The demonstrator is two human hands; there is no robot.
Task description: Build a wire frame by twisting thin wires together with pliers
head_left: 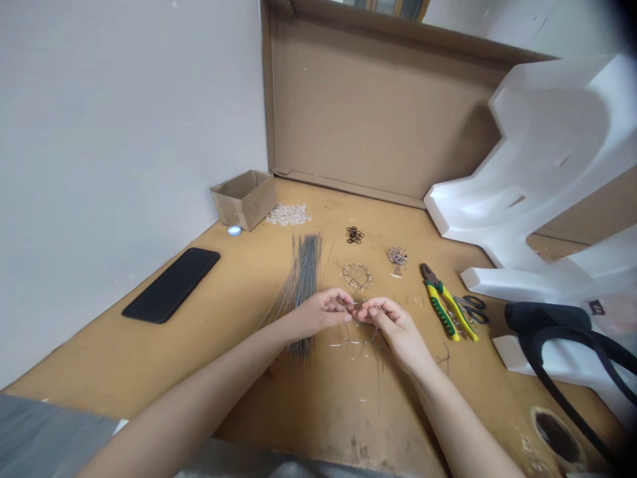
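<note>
My left hand (326, 313) and my right hand (391, 325) meet over the middle of the table, fingertips pinched close together. Between them runs a thin wire piece (354, 304), part of a wire loop with short ends that hangs below the fingers. Under my left hand lies a bundle of straight grey wires (304, 272). Just beyond the hands rests a ring of twisted wire (356, 275). A small pile of black rings (354, 234) sits farther back, with a coiled clump of wire rings (397, 255) to its right.
Yellow-green pliers (446, 302) and dark scissors (472, 308) lie at right, near white foam packing (557, 153). At left are a black phone (172, 285), a small cardboard box (245, 199) and a heap of clear bits (289, 214). A hole (557, 433) pierces the table at lower right.
</note>
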